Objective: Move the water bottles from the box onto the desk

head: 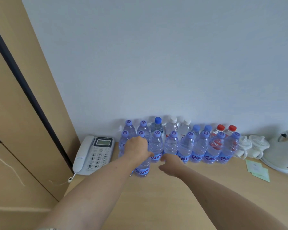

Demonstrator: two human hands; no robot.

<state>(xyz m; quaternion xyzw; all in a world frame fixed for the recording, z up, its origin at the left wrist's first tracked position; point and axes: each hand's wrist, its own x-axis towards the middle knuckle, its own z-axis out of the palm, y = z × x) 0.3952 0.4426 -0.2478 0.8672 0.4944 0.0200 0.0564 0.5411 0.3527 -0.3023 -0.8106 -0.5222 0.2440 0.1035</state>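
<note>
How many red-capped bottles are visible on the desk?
2: both red-capped bottles stand side by side in the back row against the wall, at its right end. Others may be hidden behind the front row.

grey telephone (pixel 94 155), white kettle (pixel 283 151), cups (pixel 251 146)

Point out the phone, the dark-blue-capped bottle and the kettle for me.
phone (pixel 96 154): head view, on the keypad.
dark-blue-capped bottle (pixel 157 120): head view, on its cap.
kettle (pixel 283 148): head view, on its white body.
</note>
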